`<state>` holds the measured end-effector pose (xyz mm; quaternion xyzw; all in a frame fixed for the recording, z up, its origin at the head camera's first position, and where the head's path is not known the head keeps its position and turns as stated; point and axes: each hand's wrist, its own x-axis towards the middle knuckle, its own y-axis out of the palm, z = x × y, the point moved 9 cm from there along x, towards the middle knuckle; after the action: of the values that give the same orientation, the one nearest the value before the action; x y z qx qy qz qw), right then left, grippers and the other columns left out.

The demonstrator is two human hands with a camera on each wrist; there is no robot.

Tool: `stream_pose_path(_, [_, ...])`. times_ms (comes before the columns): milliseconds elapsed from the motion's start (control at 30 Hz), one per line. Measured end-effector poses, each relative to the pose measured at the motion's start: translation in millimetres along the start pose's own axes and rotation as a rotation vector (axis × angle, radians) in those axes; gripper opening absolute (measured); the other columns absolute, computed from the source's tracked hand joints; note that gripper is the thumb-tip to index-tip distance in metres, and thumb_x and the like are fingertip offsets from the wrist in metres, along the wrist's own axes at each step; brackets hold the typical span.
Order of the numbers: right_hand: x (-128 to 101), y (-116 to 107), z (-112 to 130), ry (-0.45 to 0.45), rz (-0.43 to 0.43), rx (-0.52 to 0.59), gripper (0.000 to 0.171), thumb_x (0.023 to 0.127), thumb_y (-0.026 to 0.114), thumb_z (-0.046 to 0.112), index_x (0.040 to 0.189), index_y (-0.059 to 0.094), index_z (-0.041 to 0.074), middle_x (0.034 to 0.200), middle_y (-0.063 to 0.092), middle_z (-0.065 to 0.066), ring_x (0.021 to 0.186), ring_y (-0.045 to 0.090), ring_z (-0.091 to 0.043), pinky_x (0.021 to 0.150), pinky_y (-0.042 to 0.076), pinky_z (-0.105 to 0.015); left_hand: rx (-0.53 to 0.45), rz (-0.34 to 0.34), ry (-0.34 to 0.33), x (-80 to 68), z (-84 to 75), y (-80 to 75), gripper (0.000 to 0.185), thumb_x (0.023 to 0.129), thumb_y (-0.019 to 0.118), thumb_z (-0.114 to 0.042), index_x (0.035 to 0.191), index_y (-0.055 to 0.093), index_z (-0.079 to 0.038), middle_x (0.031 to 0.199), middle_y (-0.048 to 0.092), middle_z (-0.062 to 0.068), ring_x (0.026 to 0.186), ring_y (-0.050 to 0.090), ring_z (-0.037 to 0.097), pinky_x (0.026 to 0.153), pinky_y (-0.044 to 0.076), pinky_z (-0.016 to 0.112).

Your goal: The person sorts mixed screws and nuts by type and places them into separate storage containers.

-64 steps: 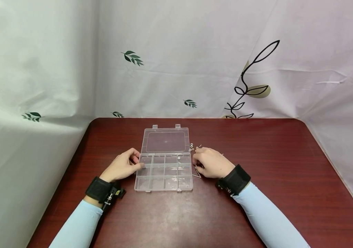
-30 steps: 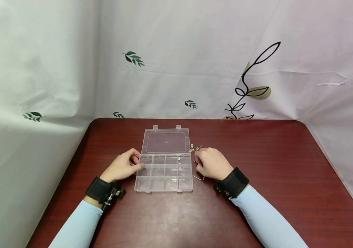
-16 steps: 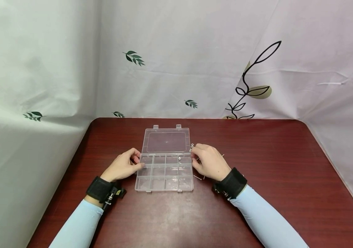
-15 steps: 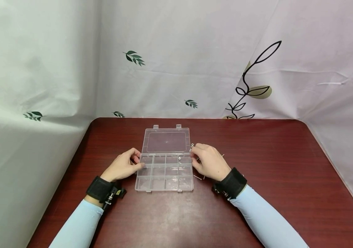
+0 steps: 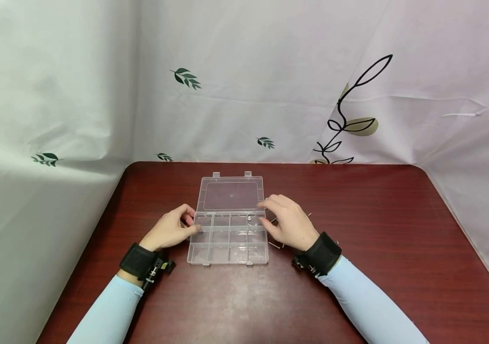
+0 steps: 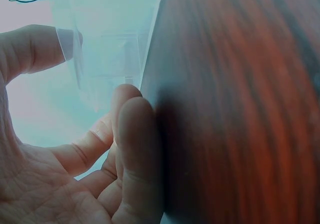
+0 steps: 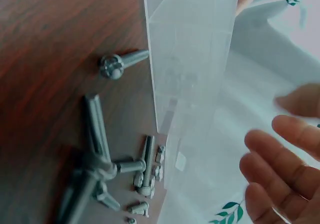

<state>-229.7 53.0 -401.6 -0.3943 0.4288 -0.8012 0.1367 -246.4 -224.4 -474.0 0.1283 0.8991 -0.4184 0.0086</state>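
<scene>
A clear plastic organiser box (image 5: 220, 237) lies on the dark red table (image 5: 365, 215), its lid (image 5: 230, 196) folded flat behind it. One small washer (image 5: 249, 218) sits in the rear right compartment. My left hand (image 5: 188, 222) holds the box's left wall (image 6: 105, 49), thumb inside and curled fingers (image 6: 131, 134) outside. My right hand (image 5: 263, 212) hovers over the box's rear right corner with its fingers (image 7: 272, 151) spread, and nothing shows between them. Screws (image 7: 122, 64) and small bolts (image 7: 142, 174) lie on the table beside the box's right wall (image 7: 192, 59).
Loose screws (image 5: 275, 245) lie on the table right of the box, partly hidden under my right hand. White leaf-print cloth (image 5: 244, 95) hangs behind the table and along both sides. Black wrist straps (image 5: 319, 253) are on both forearms.
My right hand has moved left from the loose hardware to above the box's rear right corner and has spread its fingers. The left hand and the box stay put.
</scene>
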Motion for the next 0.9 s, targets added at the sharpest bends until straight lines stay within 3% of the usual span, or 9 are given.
stream_pose_path(133, [-1.4, 1.6, -2.8, 0.021, 0.047, -0.022, 0.054, 0.086, 0.067, 0.042, 0.131, 0.058, 0.013, 0.131, 0.055, -0.003, 0.117, 0.052, -0.019, 0.099, 0.043, -0.036, 0.000, 0.003, 0.000, 0.6, 0.5, 1.2, 0.035, 0.081, 0.073, -0.033, 0.106, 0.056, -0.017, 0.087, 0.059, -0.001, 0.061, 0.056, 0.013, 0.063, 0.045, 0.026])
stream_pose_path(200, [-2.4, 2.2, -4.1, 0.035, 0.067, -0.029, 0.059, 0.087, 0.065, 0.046, 0.134, 0.055, 0.013, 0.136, 0.052, -0.004, 0.123, 0.050, -0.019, 0.103, 0.040, -0.038, 0.001, 0.004, 0.002, 0.9, 0.5, 1.8, 0.035, 0.081, 0.073, -0.034, 0.106, 0.056, -0.017, 0.087, 0.059, -0.001, 0.061, 0.056, 0.013, 0.062, 0.045, 0.026])
stream_pose_path(433, [-5.2, -1.8, -10.4, 0.052, 0.075, -0.046, 0.057, 0.086, 0.066, 0.046, 0.132, 0.056, 0.014, 0.136, 0.052, -0.007, 0.123, 0.050, -0.022, 0.102, 0.040, -0.041, 0.004, 0.008, 0.001, 2.5, 1.2, 4.5, 0.034, 0.081, 0.073, -0.033, 0.106, 0.056, -0.018, 0.087, 0.059, -0.002, 0.062, 0.057, 0.012, 0.063, 0.045, 0.027])
stream_pose_path(600, [-9.2, -17.9, -24.6, 0.088, 0.044, -0.053, 0.052, 0.085, 0.069, 0.043, 0.127, 0.060, 0.014, 0.133, 0.054, -0.004, 0.122, 0.050, -0.021, 0.104, 0.038, -0.039, 0.004, 0.011, 0.000, 2.6, -0.2, 5.5, 0.035, 0.081, 0.073, -0.035, 0.107, 0.056, -0.018, 0.088, 0.060, -0.002, 0.063, 0.057, 0.012, 0.063, 0.045, 0.027])
stream_pose_path(900, [-43.7, -54.7, -65.3, 0.172, 0.047, -0.104, 0.043, 0.086, 0.067, 0.041, 0.122, 0.063, 0.016, 0.125, 0.058, -0.004, 0.118, 0.052, -0.020, 0.101, 0.038, -0.036, -0.005, -0.002, 0.000, 0.0, 0.1, 0.6, 0.037, 0.080, 0.075, -0.035, 0.106, 0.057, -0.017, 0.087, 0.059, -0.001, 0.061, 0.056, 0.012, 0.061, 0.044, 0.026])
